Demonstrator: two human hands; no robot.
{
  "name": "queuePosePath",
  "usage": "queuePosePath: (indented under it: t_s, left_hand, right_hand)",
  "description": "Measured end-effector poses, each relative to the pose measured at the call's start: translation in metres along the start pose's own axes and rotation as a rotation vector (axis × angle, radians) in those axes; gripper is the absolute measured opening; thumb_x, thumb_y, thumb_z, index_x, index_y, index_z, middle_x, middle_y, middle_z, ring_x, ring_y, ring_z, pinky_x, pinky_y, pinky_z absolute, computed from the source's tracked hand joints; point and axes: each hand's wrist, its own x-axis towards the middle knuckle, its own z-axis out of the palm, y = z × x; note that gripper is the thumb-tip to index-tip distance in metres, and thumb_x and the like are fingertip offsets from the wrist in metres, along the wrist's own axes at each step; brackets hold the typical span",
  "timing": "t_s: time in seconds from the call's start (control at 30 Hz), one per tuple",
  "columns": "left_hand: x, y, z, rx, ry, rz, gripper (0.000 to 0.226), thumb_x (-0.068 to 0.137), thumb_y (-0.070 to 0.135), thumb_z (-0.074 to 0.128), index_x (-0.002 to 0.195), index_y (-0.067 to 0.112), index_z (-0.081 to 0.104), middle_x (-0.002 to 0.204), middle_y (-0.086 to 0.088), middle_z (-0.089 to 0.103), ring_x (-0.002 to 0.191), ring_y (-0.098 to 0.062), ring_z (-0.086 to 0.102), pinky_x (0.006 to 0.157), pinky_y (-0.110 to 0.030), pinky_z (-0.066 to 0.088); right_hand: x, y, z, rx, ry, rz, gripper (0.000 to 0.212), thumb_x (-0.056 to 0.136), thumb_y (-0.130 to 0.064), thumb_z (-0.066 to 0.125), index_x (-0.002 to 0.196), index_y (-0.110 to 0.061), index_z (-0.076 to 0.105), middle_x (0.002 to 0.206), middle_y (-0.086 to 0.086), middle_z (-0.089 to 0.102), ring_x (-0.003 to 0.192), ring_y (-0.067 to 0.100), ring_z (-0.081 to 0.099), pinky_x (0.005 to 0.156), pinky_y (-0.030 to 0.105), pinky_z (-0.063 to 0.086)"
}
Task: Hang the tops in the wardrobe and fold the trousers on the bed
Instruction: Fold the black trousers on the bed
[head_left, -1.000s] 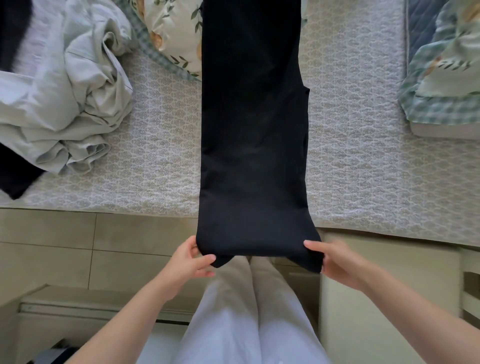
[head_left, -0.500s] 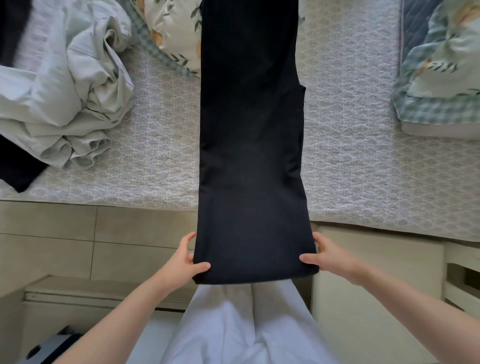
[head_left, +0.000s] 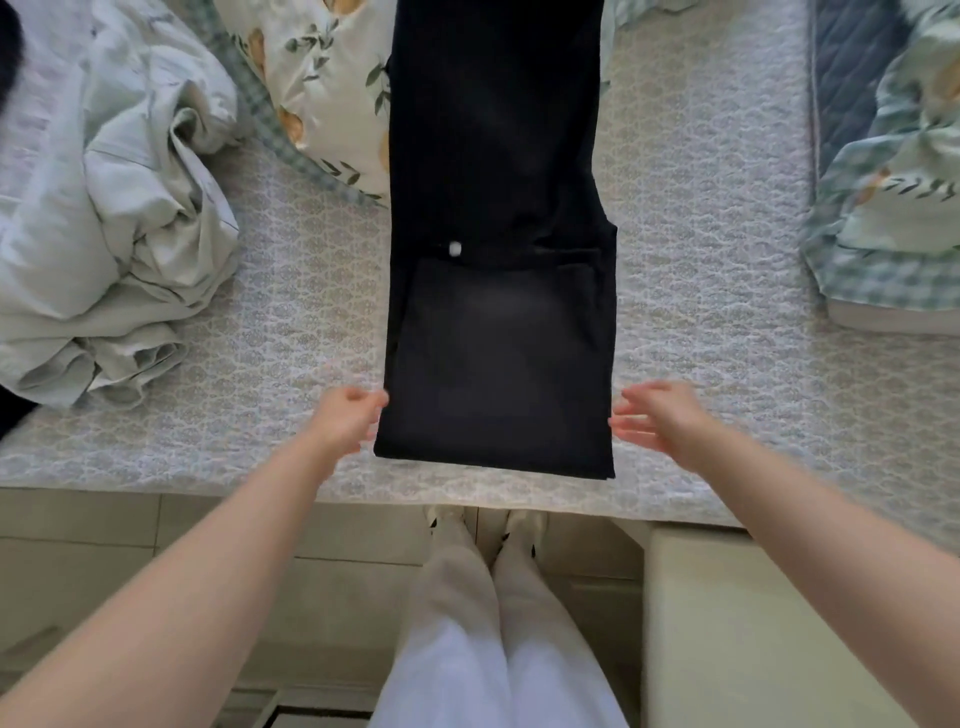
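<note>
Black trousers (head_left: 498, 312) lie lengthwise on the bed (head_left: 701, 338). Their near end is doubled over onto itself, with the fold close to the bed's front edge; a small white button shows at the upper edge of the folded layer. My left hand (head_left: 347, 423) is at the left side of the fold with fingers loosely curled, just touching the cloth. On the other side, my right hand (head_left: 660, 423) hovers with its fingers spread, a little apart from the cloth. Both hands are motion-blurred and hold nothing.
A heap of pale green garments (head_left: 114, 218) lies on the bed at the left. A floral pillow (head_left: 332, 93) sits behind the trousers, another floral and checked pillow (head_left: 893, 197) at the right. A cream cabinet (head_left: 753, 623) stands beside my legs, with tiled floor (head_left: 78, 545) to the left.
The trouser end that hung over the bed's edge in both hands now lies folded up on the bed. Both hands have let go and moved to its sides.
</note>
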Motion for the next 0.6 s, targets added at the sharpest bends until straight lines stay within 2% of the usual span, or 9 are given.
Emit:
queuePosePath:
  t_s: [0.07, 0.13, 0.2, 0.27, 0.33, 0.4, 0.53, 0.6]
  left_hand:
    - [0.006, -0.015, 0.011, 0.076, 0.037, 0.053, 0.041, 0.096, 0.03, 0.061, 0.127, 0.005, 0.055, 0.121, -0.008, 0.061, 0.106, -0.025, 0.06, 0.09, -0.037, 0.047]
    - [0.01, -0.028, 0.019, 0.054, -0.009, 0.051, 0.043, 0.092, 0.028, 0.067, 0.127, 0.006, 0.053, 0.122, -0.005, 0.061, 0.106, -0.022, 0.06, 0.087, -0.034, 0.047]
    - [0.011, -0.034, 0.026, 0.087, -0.013, 0.089, 0.045, 0.09, 0.026, 0.069, 0.128, 0.008, 0.052, 0.12, -0.003, 0.062, 0.105, -0.021, 0.061, 0.086, -0.033, 0.049]
    - [0.013, -0.038, 0.031, 0.136, 0.081, 0.14, 0.041, 0.09, 0.024, 0.07, 0.124, 0.012, 0.051, 0.114, 0.002, 0.06, 0.101, -0.019, 0.06, 0.083, -0.031, 0.047]
    - [0.015, -0.041, 0.032, 0.107, 0.116, 0.16, 0.035, 0.089, 0.022, 0.07, 0.118, 0.015, 0.052, 0.11, 0.003, 0.061, 0.097, -0.017, 0.06, 0.081, -0.029, 0.046]
    - [0.017, -0.046, 0.033, 0.052, 0.033, 0.162, 0.032, 0.089, 0.017, 0.07, 0.118, 0.013, 0.058, 0.11, 0.003, 0.067, 0.098, -0.014, 0.064, 0.081, -0.027, 0.048]
    - [0.005, -0.065, 0.023, -0.047, -0.06, 0.179, 0.021, 0.087, 0.006, 0.071, 0.105, 0.015, 0.068, 0.102, 0.007, 0.072, 0.096, -0.004, 0.067, 0.087, -0.025, 0.051]
    - [-0.001, -0.082, 0.016, -0.098, -0.094, 0.176, 0.021, 0.085, 0.006, 0.074, 0.103, 0.015, 0.071, 0.103, 0.008, 0.075, 0.101, -0.003, 0.067, 0.09, -0.025, 0.049]
  right_hand:
    - [0.008, 0.01, 0.008, -0.237, -0.018, -0.077, 0.035, 0.098, -0.017, 0.053, 0.129, -0.002, 0.049, 0.114, 0.016, 0.062, 0.095, 0.025, 0.065, 0.072, 0.033, 0.055]
    - [0.007, 0.018, 0.013, -0.3, -0.073, -0.082, 0.041, 0.096, -0.025, 0.058, 0.13, -0.006, 0.046, 0.117, 0.009, 0.059, 0.099, 0.021, 0.061, 0.08, 0.034, 0.051]
    - [0.002, 0.026, 0.019, -0.311, -0.107, -0.078, 0.036, 0.095, -0.029, 0.06, 0.123, -0.012, 0.044, 0.111, 0.001, 0.057, 0.093, 0.012, 0.058, 0.077, 0.032, 0.047]
    - [0.0, 0.034, 0.024, -0.309, -0.099, -0.096, 0.036, 0.094, -0.029, 0.062, 0.121, -0.016, 0.041, 0.106, -0.004, 0.054, 0.088, 0.005, 0.054, 0.067, 0.028, 0.044]
    - [-0.001, 0.044, 0.027, -0.316, -0.095, -0.126, 0.036, 0.093, -0.027, 0.064, 0.12, -0.017, 0.043, 0.105, -0.006, 0.055, 0.088, 0.004, 0.055, 0.063, 0.023, 0.042]
    - [-0.001, 0.055, 0.028, -0.378, -0.132, -0.166, 0.033, 0.092, -0.021, 0.064, 0.122, -0.018, 0.051, 0.106, -0.008, 0.061, 0.089, 0.002, 0.058, 0.064, 0.018, 0.044]
    - [-0.003, 0.069, 0.021, -0.426, -0.18, -0.238, 0.026, 0.093, -0.008, 0.061, 0.118, -0.015, 0.065, 0.1, -0.015, 0.067, 0.089, -0.004, 0.062, 0.08, 0.016, 0.052]
    - [-0.006, 0.075, 0.015, -0.357, -0.205, -0.257, 0.024, 0.093, -0.005, 0.061, 0.113, -0.016, 0.068, 0.103, -0.012, 0.071, 0.089, -0.005, 0.066, 0.072, 0.009, 0.051]
